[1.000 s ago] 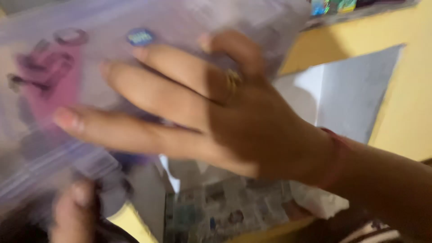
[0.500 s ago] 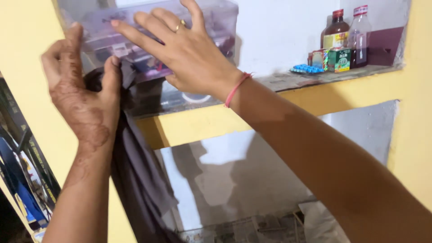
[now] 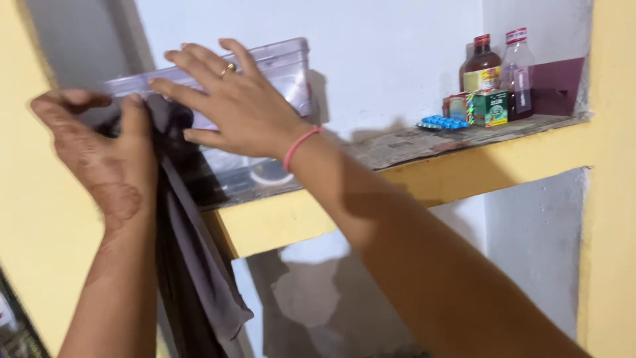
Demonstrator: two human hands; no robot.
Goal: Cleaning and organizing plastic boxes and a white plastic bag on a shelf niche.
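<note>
— Two hands up on the box, from what I see on my feed. Nearest me, my left hand (image 3: 109,156) has its thumb and fingers pinched on the dark grey cloth (image 3: 192,265), which hangs down past the yellow shelf (image 3: 278,222). My right hand (image 3: 238,109) lies flat, fingers spread, against the front of the clear plastic box (image 3: 288,69); pressing, not gripping.

— And where's the box now?

— Sitting on the shelf, pushed back near the white wall. Half a second ago it was higher and tilted toward me; a second ago it filled the whole view, blurred. So I judge it's now set down in the niche.

— Anything else changed?

— The cloth stays under my left hand. Farther along the shelf, the blue blister pack (image 3: 442,122), small green carton (image 3: 490,107) and two bottles (image 3: 498,66) stand as before.
</note>
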